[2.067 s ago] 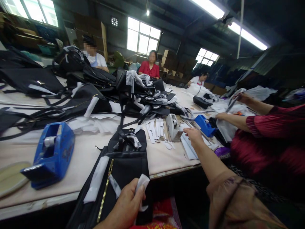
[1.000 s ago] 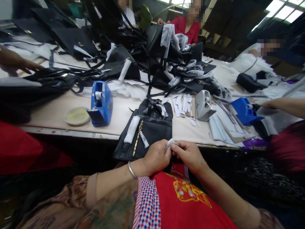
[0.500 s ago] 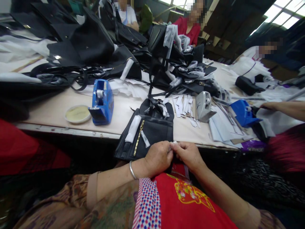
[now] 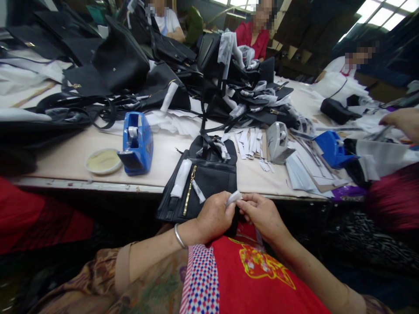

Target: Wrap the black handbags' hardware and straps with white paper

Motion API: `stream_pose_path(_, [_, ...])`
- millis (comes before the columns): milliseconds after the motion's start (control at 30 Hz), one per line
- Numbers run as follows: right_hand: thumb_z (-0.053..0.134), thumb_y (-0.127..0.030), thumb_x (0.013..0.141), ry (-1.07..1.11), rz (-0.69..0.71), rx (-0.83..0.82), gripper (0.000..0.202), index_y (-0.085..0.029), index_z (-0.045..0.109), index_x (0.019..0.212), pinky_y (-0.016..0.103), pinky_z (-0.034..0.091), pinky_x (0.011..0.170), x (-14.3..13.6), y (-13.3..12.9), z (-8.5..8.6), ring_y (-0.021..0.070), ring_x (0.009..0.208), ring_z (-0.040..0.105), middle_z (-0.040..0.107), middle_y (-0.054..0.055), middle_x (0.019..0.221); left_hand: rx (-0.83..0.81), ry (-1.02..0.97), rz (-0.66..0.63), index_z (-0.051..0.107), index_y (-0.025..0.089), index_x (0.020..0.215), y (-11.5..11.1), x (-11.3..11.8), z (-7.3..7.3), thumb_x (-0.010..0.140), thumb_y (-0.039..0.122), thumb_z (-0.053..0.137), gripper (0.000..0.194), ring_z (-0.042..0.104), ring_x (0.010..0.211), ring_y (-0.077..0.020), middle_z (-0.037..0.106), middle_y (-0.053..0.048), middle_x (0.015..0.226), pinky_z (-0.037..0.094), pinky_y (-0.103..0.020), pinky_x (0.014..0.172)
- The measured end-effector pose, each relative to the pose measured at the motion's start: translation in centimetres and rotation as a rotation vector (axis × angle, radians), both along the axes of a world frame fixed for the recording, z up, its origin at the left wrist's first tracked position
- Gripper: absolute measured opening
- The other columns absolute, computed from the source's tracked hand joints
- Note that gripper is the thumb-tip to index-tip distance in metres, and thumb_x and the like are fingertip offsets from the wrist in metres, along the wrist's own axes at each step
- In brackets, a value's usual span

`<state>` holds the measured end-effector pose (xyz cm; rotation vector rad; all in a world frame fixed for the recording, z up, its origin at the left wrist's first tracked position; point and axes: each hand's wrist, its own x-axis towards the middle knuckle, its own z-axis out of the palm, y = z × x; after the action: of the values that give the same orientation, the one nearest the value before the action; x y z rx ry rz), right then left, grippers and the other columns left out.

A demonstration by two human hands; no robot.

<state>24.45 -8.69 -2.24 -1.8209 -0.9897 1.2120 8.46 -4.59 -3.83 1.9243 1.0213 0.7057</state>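
A black backpack [image 4: 212, 181] lies at the table's front edge, partly hanging over it. White wrapping covers a strip on its left side, and a gold zipper [image 4: 190, 190] runs down its front. Over its lower right corner, my left hand [image 4: 216, 216] is closed around a small strip of white wrapping [image 4: 234, 197]. The thumb and fingers of my right hand [image 4: 261, 213] pinch the strip's right end. Whatever lies under the wrapping, perhaps part of the bag, is hidden by my hands.
Left of the backpack stand a blue tape dispenser [image 4: 136, 144] and a round shallow dish [image 4: 104, 161]. A grey dispenser [image 4: 278, 143], white paper strips [image 4: 250, 144] and another blue dispenser [image 4: 334, 149] are to the right. Black bags [image 4: 121, 56] pile up behind. A co-worker's hand [image 4: 404, 123] shows at far right.
The white strip now shows more between my hands, with my right fingers at its end. The view has shifted slightly. At far right, the co-worker's hand has moved up and away from the blue dispenser.
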Motion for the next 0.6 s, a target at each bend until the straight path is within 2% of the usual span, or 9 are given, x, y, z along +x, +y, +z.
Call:
stream_pose_path(100, [0.071,-0.042,0.076,0.011,0.052,0.049,0.029,-0.016,0.068,0.089,0.024,0.037,0.048,0.5,0.3,-0.1,0.0114,0.049,0.05,0.062,-0.001,0.061,-0.13,-0.082,-0.043,0.064,0.016,0.086,0.1,-0.1,0.5,0.091,0.022,0.051,0.015,0.059,0.069,-0.0153,0.066,-0.003,0.077,0.042,-0.025,0.063])
stream_pose_path(200, [0.069,-0.035,0.081,-0.006,0.163,0.19,0.02,-0.018,0.071,0.089,0.028,0.045,0.067,1.1,0.7,-0.2,0.016,0.07,0.06,0.068,0.001,0.074,-0.344,-0.209,-0.073,0.064,0.016,0.09,0.3,-0.3,1.0,0.092,0.026,0.05,0.018,0.06,0.066,-0.014,0.066,-0.002,0.076,0.044,-0.023,0.061])
stream_pose_path(267, [0.067,-0.031,0.084,0.021,0.241,0.265,0.014,-0.018,0.071,0.084,0.029,0.045,0.076,1.4,1.0,-0.4,0.017,0.078,0.06,0.069,0.002,0.078,-0.487,-0.311,-0.083,0.064,0.015,0.092,0.3,-0.5,1.2,0.093,0.032,0.05,0.022,0.06,0.064,-0.0133,0.065,-0.002,0.076,0.046,-0.023,0.059])
stream_pose_path(333, [0.065,-0.03,0.086,0.065,0.267,0.285,0.016,-0.018,0.07,0.078,0.027,0.043,0.071,1.6,1.2,-0.8,0.0147,0.072,0.056,0.066,0.0,0.074,-0.602,-0.399,-0.088,0.063,0.015,0.092,0.3,-0.6,1.3,0.092,0.037,0.052,0.025,0.06,0.062,-0.0123,0.064,-0.002,0.077,0.047,-0.022,0.057])
stream_pose_path(433, [0.065,-0.032,0.087,0.15,0.244,0.227,0.019,-0.016,0.07,0.077,0.024,0.034,0.058,1.7,1.3,-1.6,0.0103,0.06,0.046,0.059,-0.001,0.065,-0.695,-0.46,-0.076,0.062,0.014,0.091,0.3,-0.6,1.3,0.091,0.039,0.055,0.026,0.059,0.06,-0.0108,0.062,-0.001,0.076,0.047,-0.021,0.055])
stream_pose_path(600, [0.068,-0.035,0.082,0.451,0.242,0.066,0.024,-0.013,0.068,0.073,0.022,0.022,0.047,1.6,2.0,-1.6,0.0055,0.047,0.035,0.06,0.0,0.061,-0.696,-0.485,-0.074,0.062,0.015,0.091,0.4,-0.5,0.8,0.091,0.039,0.056,0.025,0.058,0.06,-0.0092,0.062,-0.001,0.079,0.047,-0.019,0.056])
